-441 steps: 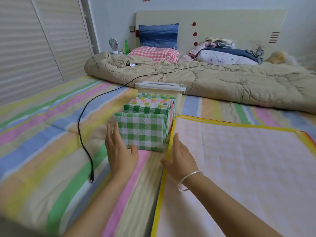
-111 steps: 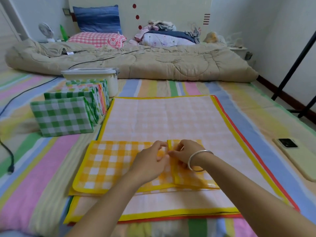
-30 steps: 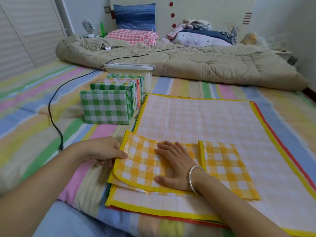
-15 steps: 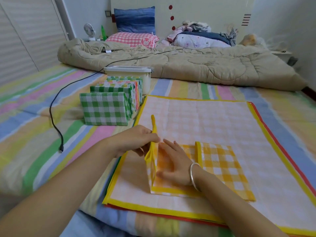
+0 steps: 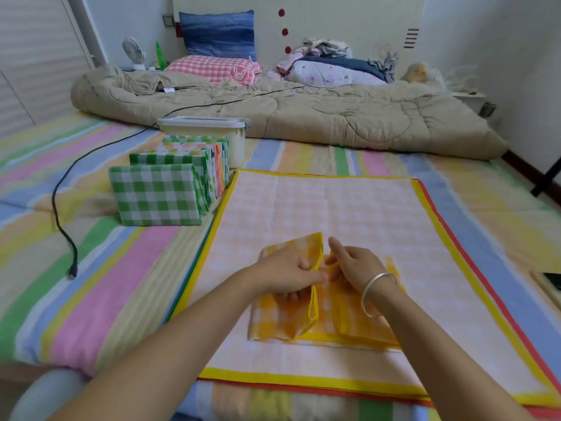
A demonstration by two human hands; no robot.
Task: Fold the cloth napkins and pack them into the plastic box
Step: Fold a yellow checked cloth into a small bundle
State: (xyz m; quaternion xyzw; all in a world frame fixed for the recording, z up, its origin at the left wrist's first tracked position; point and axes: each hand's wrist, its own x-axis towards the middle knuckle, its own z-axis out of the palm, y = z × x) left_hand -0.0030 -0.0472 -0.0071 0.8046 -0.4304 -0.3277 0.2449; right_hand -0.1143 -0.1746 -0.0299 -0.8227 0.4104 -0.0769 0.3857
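Fingers of the left hand are pinched on the left flap of the yellow napkin, holding it up at the middle seam; the right hand sits curled at the right flap's edge, and I cannot tell whether it grips. I read this as mid-fold, the napkin lying near on the flat stack of napkins. Next calls for pressing both flaps flat, then standing it with the folded row far left, beside the lidded plastic box.
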